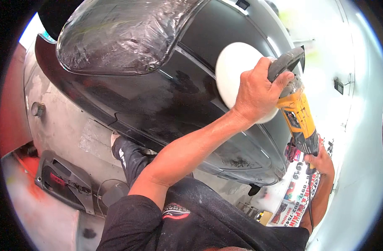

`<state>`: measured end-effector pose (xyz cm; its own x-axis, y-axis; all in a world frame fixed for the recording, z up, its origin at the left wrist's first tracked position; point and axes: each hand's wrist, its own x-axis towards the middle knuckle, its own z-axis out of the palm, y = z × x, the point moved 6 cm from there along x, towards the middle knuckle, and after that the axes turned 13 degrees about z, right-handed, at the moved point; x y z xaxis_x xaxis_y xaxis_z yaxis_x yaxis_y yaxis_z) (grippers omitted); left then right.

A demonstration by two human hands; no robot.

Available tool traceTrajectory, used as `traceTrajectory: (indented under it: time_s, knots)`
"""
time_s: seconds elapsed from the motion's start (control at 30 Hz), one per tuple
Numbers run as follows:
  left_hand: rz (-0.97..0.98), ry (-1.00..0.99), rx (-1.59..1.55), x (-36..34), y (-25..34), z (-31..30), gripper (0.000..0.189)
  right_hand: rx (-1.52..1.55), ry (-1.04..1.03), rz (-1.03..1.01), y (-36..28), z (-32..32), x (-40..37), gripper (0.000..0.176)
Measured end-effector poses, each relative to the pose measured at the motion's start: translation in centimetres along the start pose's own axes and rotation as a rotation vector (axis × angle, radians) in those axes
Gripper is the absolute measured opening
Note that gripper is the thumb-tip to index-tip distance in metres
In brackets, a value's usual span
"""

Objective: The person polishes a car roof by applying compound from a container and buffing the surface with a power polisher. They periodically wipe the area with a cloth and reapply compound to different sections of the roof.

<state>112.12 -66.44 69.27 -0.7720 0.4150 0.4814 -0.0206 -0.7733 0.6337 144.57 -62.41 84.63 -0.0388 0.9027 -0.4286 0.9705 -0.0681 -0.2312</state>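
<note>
A yellow and black car polisher point(299, 115) with a round white foam pad point(233, 71) is held against the side of a glossy black car point(179, 98). My left hand point(258, 90) is closed around the black front handle point(286, 62), just above the pad. Behind the motor, my right hand point(322, 161) wraps the rear grip, its fingers partly hidden. The pad's flat side faces the dark panel; its far edge is behind my left hand and forearm. A black cord point(311, 205) runs down along my right forearm.
Crinkled plastic film point(120, 37) covers a car window at the upper left. A black door trim panel point(66, 182) and a small round can point(38, 109) are on the floor at left. A printed banner point(294, 196) stands at lower right, beside the pale wall point(358, 138).
</note>
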Motion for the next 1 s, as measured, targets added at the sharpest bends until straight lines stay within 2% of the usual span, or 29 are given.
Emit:
traceTrajectory:
  time_s: [0.17, 0.4, 0.63, 0.67, 0.83, 1.0]
  knots:
    - [0.07, 0.057, 0.003, 1.6, 3.4, -3.2, 0.049, 0.115, -0.093, -0.139, -4.8, 1.2, -1.5, 0.116]
    - [0.123, 0.119, 0.032, 2.9, 8.8, -6.8, 0.047, 0.15, -0.127, -0.161, -9.3, 2.2, -5.0, 0.12]
    - [0.172, 0.152, 0.04, 3.9, 10.4, -6.9, 0.046, 0.046, -0.018, -0.165, -7.4, 0.3, -4.7, 0.127]
    - [0.188, 0.165, 0.042, 4.0, 10.6, -6.8, 0.046, -0.018, -0.022, -0.102, -7.8, 0.3, -5.2, 0.125]
    - [0.1, 0.1, 0.026, 5.2, 10.7, -6.1, 0.046, 0.018, 0.0, -0.177, -8.9, 0.3, -6.1, 0.118]
    - [0.159, 0.084, 0.036, 6.2, 10.7, -5.2, 0.045, -0.021, 0.061, -0.295, -9.4, 0.4, -7.0, 0.111]
